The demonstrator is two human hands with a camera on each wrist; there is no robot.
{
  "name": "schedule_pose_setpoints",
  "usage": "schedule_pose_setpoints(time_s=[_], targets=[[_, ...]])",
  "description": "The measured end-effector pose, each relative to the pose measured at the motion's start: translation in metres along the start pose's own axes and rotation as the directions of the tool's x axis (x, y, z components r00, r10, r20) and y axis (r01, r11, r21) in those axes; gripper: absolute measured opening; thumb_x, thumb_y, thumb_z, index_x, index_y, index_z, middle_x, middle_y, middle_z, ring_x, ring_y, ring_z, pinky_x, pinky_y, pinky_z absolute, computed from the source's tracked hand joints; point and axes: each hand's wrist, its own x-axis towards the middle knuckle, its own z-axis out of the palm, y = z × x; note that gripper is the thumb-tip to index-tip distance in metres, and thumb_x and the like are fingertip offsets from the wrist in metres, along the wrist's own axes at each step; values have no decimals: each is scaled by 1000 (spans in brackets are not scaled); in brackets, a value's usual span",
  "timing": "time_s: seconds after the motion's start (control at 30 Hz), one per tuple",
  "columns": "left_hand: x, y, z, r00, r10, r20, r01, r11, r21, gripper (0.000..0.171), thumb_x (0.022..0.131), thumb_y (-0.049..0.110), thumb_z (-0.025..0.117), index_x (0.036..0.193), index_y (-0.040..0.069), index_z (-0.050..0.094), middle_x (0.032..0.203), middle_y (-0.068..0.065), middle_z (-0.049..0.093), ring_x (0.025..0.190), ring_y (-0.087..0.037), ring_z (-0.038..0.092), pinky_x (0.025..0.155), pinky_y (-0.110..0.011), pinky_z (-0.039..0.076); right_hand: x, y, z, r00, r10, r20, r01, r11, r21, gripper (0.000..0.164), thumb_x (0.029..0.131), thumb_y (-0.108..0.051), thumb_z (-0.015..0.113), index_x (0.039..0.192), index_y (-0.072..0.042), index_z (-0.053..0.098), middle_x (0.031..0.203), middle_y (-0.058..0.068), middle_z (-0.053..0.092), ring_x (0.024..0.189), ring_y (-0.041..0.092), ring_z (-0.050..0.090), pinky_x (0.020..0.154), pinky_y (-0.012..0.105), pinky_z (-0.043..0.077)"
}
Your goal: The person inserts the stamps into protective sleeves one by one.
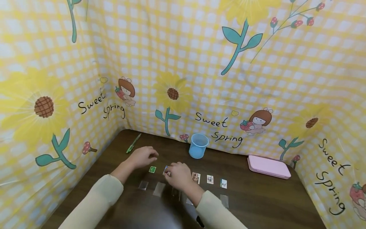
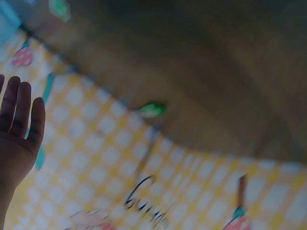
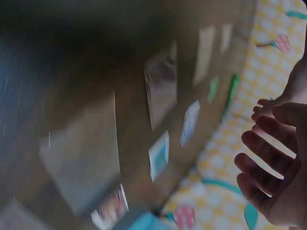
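My left hand [image 1: 145,156] hovers over the table left of the cards, fingers loosely extended and holding nothing; the left wrist view shows its fingers [image 2: 20,108] stretched out. Just beyond it lies a small green card [image 1: 152,169]. My right hand [image 1: 179,175] is above the row of small picture cards, partly covering a blue-edged card [image 1: 166,169] in the head view. Seen from the right wrist, its fingers [image 3: 261,163] are loosely bent with nothing between them. A teal-and-white card [image 3: 159,155], hidden under this hand in the head view, lies between the blue-edged card and a brown picture card [image 1: 196,178].
Two more cards, one pale [image 1: 210,179] and one blue-and-white [image 1: 223,183], continue the row rightward. Several clear plastic sleeves [image 1: 159,189] lie nearer me. Behind stand a light-blue cup [image 1: 198,145], a green pen [image 1: 133,143] at left and a pink case [image 1: 269,166] at right. Checked cloth [image 1: 188,76] encloses the table.
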Motion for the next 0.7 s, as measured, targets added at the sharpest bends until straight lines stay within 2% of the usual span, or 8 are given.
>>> schedule_pose_setpoints(time_s=[0.13, 0.27, 0.4, 0.53, 0.6, 0.7], targets=[[-1, -13, 16, 995, -88, 41, 90, 995, -34, 9, 87, 22, 68, 94, 17, 70, 85, 9, 55, 74, -9, 55, 67, -32, 47, 6, -17, 20, 996, 8, 88, -8, 1000, -1, 16, 88, -38, 61, 90, -28, 74, 88, -8, 66, 78, 14, 58, 63, 31, 45], [-8, -20, 25, 987, -147, 58, 151, 987, -58, 14, 85, 27, 70, 96, 18, 70, 83, 8, 52, 71, -8, 50, 65, -31, 44, 8, -29, 36, 984, -9, 176, 14, 999, -29, 22, 90, -44, 57, 93, -28, 73, 95, -7, 62, 90, 16, 57, 73, 36, 48], [-7, -23, 31, 981, -170, 90, 176, 982, -68, 23, 83, 32, 72, 101, 17, 69, 85, 5, 52, 73, -9, 49, 66, -32, 44, 12, -38, 48, 963, -10, 271, 33, 996, -83, 31, 91, -53, 51, 101, -30, 70, 100, -6, 60, 96, 16, 55, 79, 35, 46], [1, -24, 38, 976, -178, 126, 189, 978, -83, 25, 79, 32, 75, 99, 19, 68, 88, 4, 52, 77, -11, 51, 71, -36, 45, 18, -48, 57, 929, 10, 371, 36, 992, -117, 46, 89, -64, 44, 112, -30, 65, 111, -5, 57, 102, 15, 51, 86, 35, 44], [3, -25, 44, 977, -165, 135, 178, 980, -94, 22, 78, 30, 76, 95, 19, 67, 88, 4, 51, 76, -12, 49, 71, -37, 44, 20, -53, 61, 913, 32, 406, 22, 992, -127, 54, 87, -68, 42, 115, -27, 64, 116, -5, 55, 105, 14, 50, 88, 35, 42], [3, -27, 52, 980, -143, 137, 158, 982, -103, 19, 78, 27, 77, 90, 20, 66, 86, 4, 50, 74, -12, 47, 68, -36, 43, 21, -60, 68, 902, 59, 427, 5, 989, -148, 61, 84, -72, 41, 116, -24, 63, 117, -6, 54, 104, 13, 49, 89, 35, 42]])
